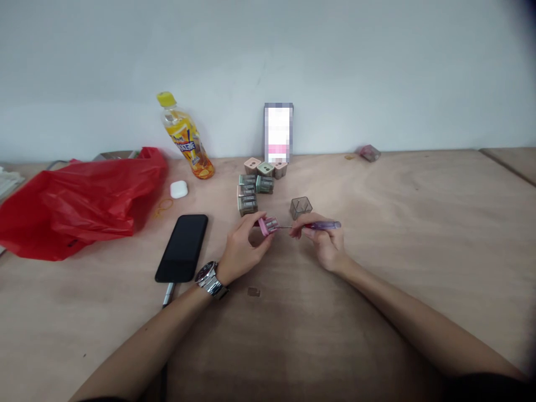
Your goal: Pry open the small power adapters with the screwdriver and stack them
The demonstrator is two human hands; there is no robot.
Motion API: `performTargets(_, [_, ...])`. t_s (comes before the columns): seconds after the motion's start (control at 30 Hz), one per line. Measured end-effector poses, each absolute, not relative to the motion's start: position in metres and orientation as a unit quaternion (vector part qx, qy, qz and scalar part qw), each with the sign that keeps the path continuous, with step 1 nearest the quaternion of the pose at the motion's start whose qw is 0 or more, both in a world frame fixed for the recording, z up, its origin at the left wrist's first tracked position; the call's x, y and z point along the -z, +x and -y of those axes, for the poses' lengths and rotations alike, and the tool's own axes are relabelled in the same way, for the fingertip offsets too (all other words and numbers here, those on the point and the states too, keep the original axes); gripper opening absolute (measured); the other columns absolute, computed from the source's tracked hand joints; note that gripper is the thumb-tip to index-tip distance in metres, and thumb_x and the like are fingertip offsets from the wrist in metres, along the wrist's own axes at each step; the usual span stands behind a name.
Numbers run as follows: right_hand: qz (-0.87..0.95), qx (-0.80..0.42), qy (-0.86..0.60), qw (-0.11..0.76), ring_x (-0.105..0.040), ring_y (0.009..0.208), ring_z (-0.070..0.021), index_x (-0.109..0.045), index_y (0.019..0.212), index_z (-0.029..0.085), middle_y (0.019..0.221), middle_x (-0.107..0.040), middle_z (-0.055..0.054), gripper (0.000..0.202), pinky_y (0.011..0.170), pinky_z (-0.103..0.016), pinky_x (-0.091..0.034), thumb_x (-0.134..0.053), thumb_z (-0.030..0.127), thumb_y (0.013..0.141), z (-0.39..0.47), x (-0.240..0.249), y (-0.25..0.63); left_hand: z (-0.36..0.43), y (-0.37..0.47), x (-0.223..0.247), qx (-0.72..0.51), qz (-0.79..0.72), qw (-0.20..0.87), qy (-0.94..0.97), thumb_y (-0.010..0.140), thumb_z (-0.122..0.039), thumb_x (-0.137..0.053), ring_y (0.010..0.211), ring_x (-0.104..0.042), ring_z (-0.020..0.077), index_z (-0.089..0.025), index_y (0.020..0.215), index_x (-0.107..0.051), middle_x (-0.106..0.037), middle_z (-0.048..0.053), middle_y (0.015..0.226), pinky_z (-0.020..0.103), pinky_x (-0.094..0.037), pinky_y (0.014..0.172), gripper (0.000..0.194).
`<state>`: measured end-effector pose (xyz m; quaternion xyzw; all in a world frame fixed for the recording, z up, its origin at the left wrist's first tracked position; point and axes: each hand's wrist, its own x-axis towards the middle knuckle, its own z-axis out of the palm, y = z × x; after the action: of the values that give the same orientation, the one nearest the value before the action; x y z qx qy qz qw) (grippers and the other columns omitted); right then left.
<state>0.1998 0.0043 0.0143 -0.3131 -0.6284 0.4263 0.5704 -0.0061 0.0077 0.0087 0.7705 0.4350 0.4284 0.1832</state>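
Observation:
My left hand point(244, 245), with a watch on its wrist, grips a pink pencil sharpener point(269, 225) between thumb and fingers; its metal blades face right. In my right hand point(324, 240) is a screwdriver point(325, 225) with a purple see-through handle, its thin shaft pointing left. The tip reaches the sharpener's blade side, though exact contact is too small to tell. Just behind my right fingers stands a smoky clear sharpener cover point(301, 207), open side up. Beyond my left hand, several sharpeners point(248, 196) with green or pink tops and dark clear covers sit grouped together.
A propped phone point(278, 134) leans on the wall. To the left are a drink bottle point(187, 139), a white earbud case point(178, 189), a black phone point(182, 248) with a cable and a red plastic bag point(84, 201). A small pinkish object point(370, 153) lies far right.

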Motion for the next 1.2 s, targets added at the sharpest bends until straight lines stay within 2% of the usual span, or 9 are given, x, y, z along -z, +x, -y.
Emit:
performTargets(0.33, [0.714, -0.348, -0.338, 0.505, -0.062, 0.069, -0.0165, -0.065, 0.091, 0.02, 0.077, -0.065, -0.003, 0.016, 0.06, -0.03, -0.049, -0.049, 0.022, 0.092, -0.003, -0.024, 0.203, -0.006, -0.006, -0.009, -0.411, -0.426, 0.154, 0.791, 0.083, -0.017, -0.065, 0.107, -0.063, 0.0207, -0.019, 0.124, -0.054, -0.064, 0.009, 0.117, 0.037, -0.052, 0.095, 0.042])
performTargets(0.43, [0.762, -0.27, -0.349, 0.474, -0.062, 0.071, -0.0163, -0.063, 0.093, 0.019, 0.08, -0.065, -0.004, 0.015, 0.064, -0.031, -0.05, -0.049, 0.023, 0.094, -0.005, -0.037, 0.2, -0.005, -0.005, -0.01, -0.402, -0.416, 0.138, 0.804, 0.084, -0.016, -0.063, 0.109, -0.062, 0.0212, -0.018, 0.124, -0.054, -0.063, 0.01, 0.118, 0.038, -0.052, 0.096, 0.042])
performTargets(0.53, [0.795, -0.212, -0.343, 0.452, -0.063, 0.081, -0.018, -0.063, 0.1, 0.019, 0.091, -0.066, -0.007, 0.013, 0.072, -0.033, -0.052, -0.052, 0.022, 0.093, -0.009, -0.046, 0.197, -0.005, -0.005, -0.011, -0.401, -0.409, 0.134, 0.809, 0.084, -0.015, -0.063, 0.109, -0.062, 0.0211, -0.017, 0.124, -0.053, -0.063, 0.011, 0.118, 0.038, -0.052, 0.096, 0.041])
performTargets(0.67, [0.812, -0.235, -0.307, 0.437, -0.067, 0.086, -0.0182, -0.066, 0.103, 0.022, 0.095, -0.071, -0.005, 0.017, 0.077, -0.034, -0.054, -0.052, 0.019, 0.093, -0.014, -0.047, 0.198, -0.005, -0.005, -0.011, -0.4, -0.408, 0.133, 0.81, 0.083, -0.015, -0.064, 0.109, -0.062, 0.0216, -0.018, 0.123, -0.053, -0.064, 0.01, 0.117, 0.039, -0.053, 0.096, 0.041])
performTargets(0.8, [0.814, -0.243, -0.309, 0.428, -0.067, 0.072, -0.0154, -0.068, 0.095, 0.02, 0.086, -0.072, -0.004, 0.02, 0.067, -0.03, -0.054, -0.049, 0.015, 0.093, -0.014, -0.041, 0.199, -0.005, -0.005, -0.009, -0.401, -0.4, 0.134, 0.813, 0.083, -0.016, -0.064, 0.109, -0.062, 0.0216, -0.018, 0.124, -0.053, -0.064, 0.01, 0.117, 0.039, -0.053, 0.096, 0.042])
performTargets(0.9, [0.798, -0.205, -0.349, 0.445, -0.063, 0.064, -0.0146, -0.065, 0.085, 0.019, 0.076, -0.068, -0.002, 0.008, 0.059, -0.027, -0.051, -0.059, 0.021, 0.09, -0.013, -0.035, 0.195, -0.005, -0.005, -0.007, -0.399, -0.388, 0.135, 0.82, 0.083, -0.016, -0.065, 0.111, -0.061, 0.0212, -0.017, 0.124, -0.053, -0.062, 0.011, 0.119, 0.039, -0.052, 0.098, 0.042])
performTargets(1.0, [0.777, -0.187, -0.377, 0.468, -0.058, 0.06, -0.0138, -0.062, 0.079, 0.02, 0.068, -0.064, 0.0, 0.012, 0.057, -0.027, -0.049, -0.069, 0.029, 0.084, -0.014, -0.029, 0.192, -0.004, -0.005, -0.007, -0.395, -0.384, 0.135, 0.823, 0.084, -0.017, -0.065, 0.111, -0.06, 0.021, -0.017, 0.124, -0.053, -0.062, 0.011, 0.118, 0.038, -0.052, 0.098, 0.042])
performTargets(1.2, [0.779, -0.265, -0.34, 0.455, -0.067, 0.08, -0.0171, -0.066, 0.096, 0.021, 0.09, -0.071, -0.004, 0.009, 0.072, -0.031, -0.055, -0.058, 0.023, 0.091, -0.014, -0.031, 0.197, -0.005, -0.004, -0.008, -0.395, -0.396, 0.147, 0.816, 0.084, -0.02, -0.065, 0.109, -0.062, 0.0213, -0.019, 0.123, -0.053, -0.063, 0.01, 0.116, 0.039, -0.053, 0.096, 0.04])
